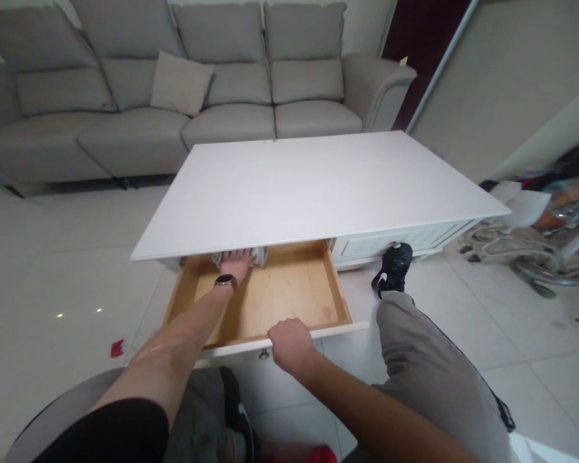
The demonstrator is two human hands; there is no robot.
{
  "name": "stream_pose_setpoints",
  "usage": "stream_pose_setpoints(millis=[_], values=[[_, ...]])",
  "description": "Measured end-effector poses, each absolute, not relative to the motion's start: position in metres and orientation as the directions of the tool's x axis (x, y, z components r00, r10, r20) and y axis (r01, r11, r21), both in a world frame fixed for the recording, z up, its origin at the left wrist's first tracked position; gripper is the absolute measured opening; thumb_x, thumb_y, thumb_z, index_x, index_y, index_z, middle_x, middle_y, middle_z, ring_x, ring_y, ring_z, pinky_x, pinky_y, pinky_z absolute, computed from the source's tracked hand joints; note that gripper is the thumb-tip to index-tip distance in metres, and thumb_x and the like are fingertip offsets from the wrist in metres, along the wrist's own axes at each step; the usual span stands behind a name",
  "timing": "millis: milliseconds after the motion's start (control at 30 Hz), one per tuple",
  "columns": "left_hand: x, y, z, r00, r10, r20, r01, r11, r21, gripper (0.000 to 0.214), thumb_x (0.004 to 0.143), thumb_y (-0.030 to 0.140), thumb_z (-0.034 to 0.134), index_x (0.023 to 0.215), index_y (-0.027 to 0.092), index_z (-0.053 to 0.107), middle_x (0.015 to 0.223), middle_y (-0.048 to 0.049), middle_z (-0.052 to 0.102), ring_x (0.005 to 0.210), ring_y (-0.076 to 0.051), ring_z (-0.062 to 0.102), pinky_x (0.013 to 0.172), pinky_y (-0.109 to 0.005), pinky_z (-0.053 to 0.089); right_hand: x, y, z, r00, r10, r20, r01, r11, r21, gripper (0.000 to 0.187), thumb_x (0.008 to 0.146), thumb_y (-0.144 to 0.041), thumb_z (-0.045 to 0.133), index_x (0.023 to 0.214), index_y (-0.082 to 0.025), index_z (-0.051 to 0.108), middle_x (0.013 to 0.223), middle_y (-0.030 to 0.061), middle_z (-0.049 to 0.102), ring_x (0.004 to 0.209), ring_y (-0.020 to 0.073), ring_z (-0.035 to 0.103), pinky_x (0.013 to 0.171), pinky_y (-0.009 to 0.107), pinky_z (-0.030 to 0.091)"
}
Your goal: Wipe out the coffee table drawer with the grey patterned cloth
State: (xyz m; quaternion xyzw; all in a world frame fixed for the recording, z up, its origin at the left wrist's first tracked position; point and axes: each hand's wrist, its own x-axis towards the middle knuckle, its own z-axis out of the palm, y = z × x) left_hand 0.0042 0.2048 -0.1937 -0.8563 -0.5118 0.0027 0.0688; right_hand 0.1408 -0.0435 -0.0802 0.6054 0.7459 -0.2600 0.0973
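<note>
A wooden drawer (pixel 289 289) with a white front is pulled out from under a white coffee table (pixel 318 180). My left hand (pixel 236 263), with a watch on the wrist, reaches deep into the drawer's back left. Its fingers are on a patterned, light-coloured bundle (pixel 258 256), perhaps cloth; the tabletop edge partly hides the fingertips and the bundle. My right hand (pixel 292 344) is closed over the top edge of the drawer front, just right of the round metal knob (pixel 264 353).
A grey sofa (pixel 231 122) with a cushion (pixel 181 83) stands behind the table. My shoe (pixel 393 267) is by the table's right front panel. Folded fabric and metal legs (pixel 525 257) lie at the right. A red scrap (pixel 117 348) is on the tiled floor.
</note>
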Motion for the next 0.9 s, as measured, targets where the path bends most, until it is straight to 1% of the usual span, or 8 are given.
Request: stream_pose_setpoints(millis=[100,233,300,400,567,700,800,900], values=[[-0.054,0.216,-0.188,0.364,0.931,0.03,0.915,-0.351,-0.201,0.039,0.097,0.021,0.041,0.132,0.01,0.055,0.129,-0.0249,0.063,0.122,-0.04,0.052,0.107,-0.054,0.029,0.14,-0.043,-0.078,-0.249,0.844,-0.475,0.955,0.132,-0.265,0.024,0.09,-0.018,0.06,0.105,-0.015,0.077,0.103,0.0151,0.077,0.1,0.0273,0.073,0.081,0.036,0.055],[-0.084,0.226,-0.191,0.362,0.932,0.009,0.913,-0.352,-0.207,0.041,0.095,0.029,0.046,0.129,0.008,0.054,0.13,-0.0259,0.063,0.125,-0.04,0.051,0.109,-0.052,0.029,0.139,-0.043,-0.08,-0.256,0.849,-0.463,0.954,0.146,-0.261,0.024,0.089,-0.019,0.059,0.104,-0.015,0.077,0.104,0.0151,0.077,0.1,0.0276,0.073,0.081,0.036,0.055],[-0.083,0.229,-0.195,0.368,0.93,0.015,0.914,-0.359,-0.188,0.042,0.094,0.032,0.047,0.127,0.008,0.055,0.128,-0.0261,0.063,0.126,-0.04,0.051,0.109,-0.053,0.029,0.139,-0.043,-0.081,-0.257,0.851,-0.458,0.955,0.15,-0.256,0.023,0.089,-0.019,0.059,0.104,-0.016,0.077,0.104,0.0154,0.077,0.099,0.0274,0.073,0.081,0.036,0.054],[-0.078,0.229,-0.2,0.364,0.931,0.02,0.92,-0.356,-0.164,0.041,0.093,0.031,0.048,0.126,0.007,0.055,0.127,-0.0272,0.063,0.126,-0.042,0.05,0.11,-0.055,0.029,0.139,-0.043,-0.082,-0.264,0.847,-0.461,0.952,0.153,-0.263,0.023,0.089,-0.02,0.059,0.104,-0.015,0.077,0.104,0.0161,0.076,0.099,0.0267,0.073,0.081,0.036,0.054],[-0.071,0.223,-0.205,0.354,0.935,0.036,0.92,-0.341,-0.193,0.043,0.096,0.029,0.041,0.128,0.004,0.054,0.129,-0.0306,0.059,0.123,-0.045,0.05,0.108,-0.057,0.03,0.139,-0.042,-0.081,-0.263,0.838,-0.478,0.951,0.144,-0.272,0.021,0.089,-0.02,0.061,0.102,-0.016,0.077,0.104,0.0157,0.077,0.098,0.0259,0.073,0.08,0.034,0.053],[-0.054,0.216,-0.206,0.34,0.939,0.053,0.926,-0.325,-0.193,0.046,0.095,0.028,0.04,0.13,0.0,0.052,0.13,-0.033,0.056,0.123,-0.047,0.047,0.108,-0.06,0.028,0.138,-0.041,-0.082,-0.265,0.838,-0.477,0.95,0.142,-0.279,0.022,0.088,-0.019,0.061,0.103,-0.016,0.077,0.103,0.0149,0.077,0.098,0.0267,0.073,0.08,0.035,0.054],[-0.036,0.21,-0.207,0.351,0.935,0.058,0.927,-0.338,-0.16,0.048,0.095,0.027,0.041,0.131,-0.002,0.052,0.129,-0.0343,0.055,0.125,-0.047,0.046,0.11,-0.063,0.025,0.138,-0.042,-0.083,-0.266,0.843,-0.467,0.948,0.142,-0.284,0.022,0.089,-0.019,0.06,0.102,-0.016,0.077,0.102,0.0145,0.077,0.098,0.0264,0.073,0.08,0.035,0.054],[-0.011,0.204,-0.209,0.368,0.928,0.06,0.925,-0.359,-0.128,0.05,0.096,0.026,0.04,0.136,-0.001,0.05,0.132,-0.0343,0.055,0.127,-0.048,0.046,0.11,-0.064,0.024,0.138,-0.042,-0.084,-0.266,0.844,-0.467,0.947,0.139,-0.289,0.022,0.089,-0.019,0.06,0.103,-0.016,0.077,0.102,0.0151,0.077,0.098,0.0262,0.073,0.08,0.035,0.054]])
